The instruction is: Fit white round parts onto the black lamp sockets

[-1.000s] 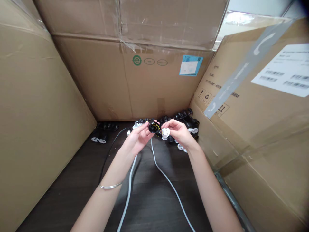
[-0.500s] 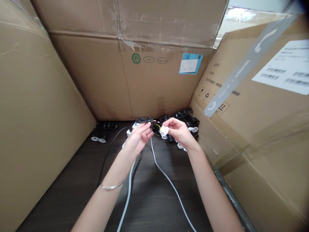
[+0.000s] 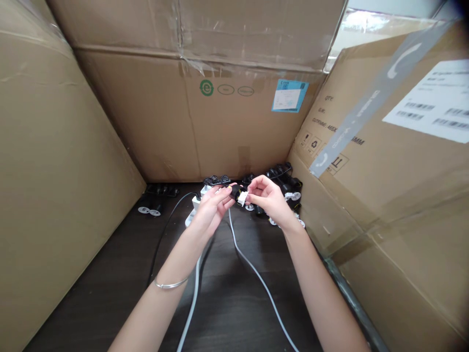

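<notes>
My left hand (image 3: 214, 205) is closed around a small black cylindrical housing (image 3: 235, 192), thumb on top and fingers beneath. A white round cap (image 3: 242, 197) is pinched between the thumb and fingers of my right hand (image 3: 269, 199), tilted edge-on right beside the housing's open end. A bit of yellow wire shows between the two parts. Whether the cap touches the housing's rim I cannot tell. Behind my left hand stands a white power strip (image 3: 191, 216), partly covered by the hand, with black pieces (image 3: 217, 180) at its far end.
Cardboard boxes wall in the dark tabletop (image 3: 234, 293): a left box (image 3: 66, 186), a back box (image 3: 234, 132) and a right box (image 3: 381, 205). More black housings with white caps lie at left (image 3: 156, 212) and right (image 3: 293, 196). A grey cable (image 3: 252, 269) and black cord (image 3: 161, 249) cross the table.
My right hand has turned the white cap from face-on to edge-on and moved it slightly left, closer to the black housing. My left hand has tilted the housing, so its opening shows less.
</notes>
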`<act>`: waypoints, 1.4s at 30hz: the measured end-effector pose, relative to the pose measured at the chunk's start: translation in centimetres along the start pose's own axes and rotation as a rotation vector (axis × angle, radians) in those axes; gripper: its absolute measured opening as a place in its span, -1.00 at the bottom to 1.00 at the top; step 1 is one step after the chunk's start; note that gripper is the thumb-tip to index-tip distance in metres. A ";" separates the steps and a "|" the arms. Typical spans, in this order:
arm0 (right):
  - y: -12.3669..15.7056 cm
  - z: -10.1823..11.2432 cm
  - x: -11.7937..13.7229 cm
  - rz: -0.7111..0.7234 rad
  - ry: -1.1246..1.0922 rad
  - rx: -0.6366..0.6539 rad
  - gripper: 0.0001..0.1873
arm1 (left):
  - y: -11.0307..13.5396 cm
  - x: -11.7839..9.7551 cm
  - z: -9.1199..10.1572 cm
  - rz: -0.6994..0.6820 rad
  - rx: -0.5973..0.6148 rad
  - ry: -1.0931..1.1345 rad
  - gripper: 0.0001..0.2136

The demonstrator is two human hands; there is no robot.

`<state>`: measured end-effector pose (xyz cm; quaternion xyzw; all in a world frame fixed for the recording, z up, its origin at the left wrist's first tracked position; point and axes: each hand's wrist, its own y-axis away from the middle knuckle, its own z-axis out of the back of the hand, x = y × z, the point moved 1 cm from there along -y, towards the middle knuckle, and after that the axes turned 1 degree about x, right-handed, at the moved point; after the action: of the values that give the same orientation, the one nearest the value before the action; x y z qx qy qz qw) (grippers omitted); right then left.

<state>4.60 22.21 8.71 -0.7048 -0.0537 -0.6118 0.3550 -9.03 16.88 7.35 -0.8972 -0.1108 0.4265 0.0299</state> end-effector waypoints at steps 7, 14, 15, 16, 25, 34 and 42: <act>0.1 -0.1 -0.1 0.047 0.075 -0.009 -0.64 | -0.1 0.7 -0.1 -0.011 0.016 0.006 -0.75; 0.5 -0.5 0.2 0.095 0.336 -0.092 -0.71 | -0.1 0.7 0.0 -0.035 -0.011 -0.015 -0.74; 0.6 -0.6 0.2 0.109 0.382 -0.105 -0.72 | 0.0 0.7 0.0 -0.039 -0.012 -0.013 -0.74; 0.6 -0.7 0.2 0.124 0.428 -0.118 -0.73 | 0.0 0.7 -0.1 -0.045 -0.010 -0.008 -0.74; 0.9 -1.4 0.0 0.285 0.761 -0.238 -0.81 | 0.2 1.0 -0.4 -0.032 -0.010 0.033 -0.79; 1.3 -1.8 0.5 0.350 0.862 -0.297 -0.79 | 1.0 1.4 -1.5 0.027 0.029 0.071 -0.71; 0.7 -0.5 0.3 0.130 0.360 -0.194 -0.83 | 1.1 1.1 -1.8 0.082 -0.008 0.103 -0.42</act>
<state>4.58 21.31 8.71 -0.6171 0.1153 -0.7058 0.3283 -6.81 16.12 7.51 -0.9218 -0.0741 0.3804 0.0144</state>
